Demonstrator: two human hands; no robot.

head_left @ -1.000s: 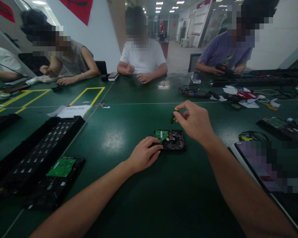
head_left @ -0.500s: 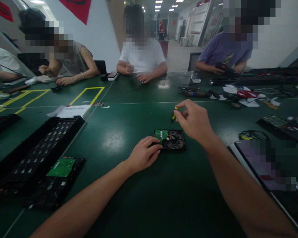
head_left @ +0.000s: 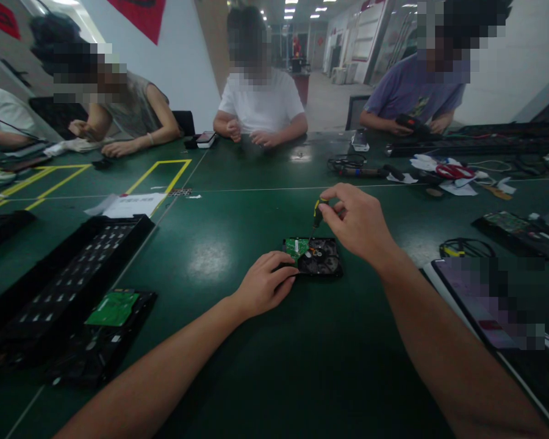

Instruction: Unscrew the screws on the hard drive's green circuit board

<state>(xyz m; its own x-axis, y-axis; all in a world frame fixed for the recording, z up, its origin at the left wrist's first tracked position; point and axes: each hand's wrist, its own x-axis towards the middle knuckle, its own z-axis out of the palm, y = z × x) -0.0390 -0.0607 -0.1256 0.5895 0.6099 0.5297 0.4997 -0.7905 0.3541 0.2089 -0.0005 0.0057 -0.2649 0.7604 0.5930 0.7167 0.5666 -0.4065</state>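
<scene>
Centrally, one hard drive lies flat on a green worktop, its single green circuit board at the left end and its dark metal casing at the right. Two bare hands are at it. The left hand rests its bent fingers on the drive's left end, the thumb beside the near edge; whether it grips cannot be told. The right hand pinches one yellow-and-black screwdriver between thumb and fingertips. The tool is nearly upright above the drive's far edge, thin shaft downward; whether its tip touches is too faint to tell.

Further out on the left are one black device with a green board, one long black tray holding rows of small pale pieces, and one printed white sheet beyond it. On the right are one tilted screen, partly pixelated, one coil of black cable and one more dark device with a circuit board. Past these sits a jumble of white and red items.

Four people are along the far side, one cut off at the left edge. Two red hangings show behind, upper left.
</scene>
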